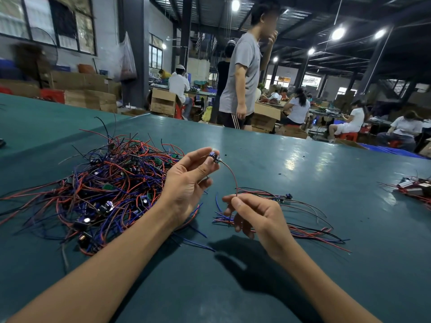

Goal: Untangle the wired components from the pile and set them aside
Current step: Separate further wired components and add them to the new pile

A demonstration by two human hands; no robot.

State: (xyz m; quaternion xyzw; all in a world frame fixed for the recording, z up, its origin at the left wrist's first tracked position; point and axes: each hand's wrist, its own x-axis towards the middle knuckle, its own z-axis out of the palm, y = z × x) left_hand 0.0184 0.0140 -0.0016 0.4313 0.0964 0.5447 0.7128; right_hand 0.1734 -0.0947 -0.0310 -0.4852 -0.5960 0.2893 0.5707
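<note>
A tangled pile [105, 183] of red, blue and black wires with small boards and capacitors lies on the green table, left of centre. My left hand [186, 183] is raised beside the pile and pinches one small wired component [215, 157] between thumb and fingers. A red wire [232, 176] curves down from that component to my right hand [251, 213], which pinches it. Behind and under my right hand lies a small sorted bunch [303, 227] of wired components, laid out flat with the wires pointing right.
The green table [303, 171] stretches far ahead and to the right. Another small heap of wired parts [417, 190] sits at the right edge. A person in a grey shirt [242, 78] stands beyond the table's far edge; seated workers and cardboard boxes fill the hall behind.
</note>
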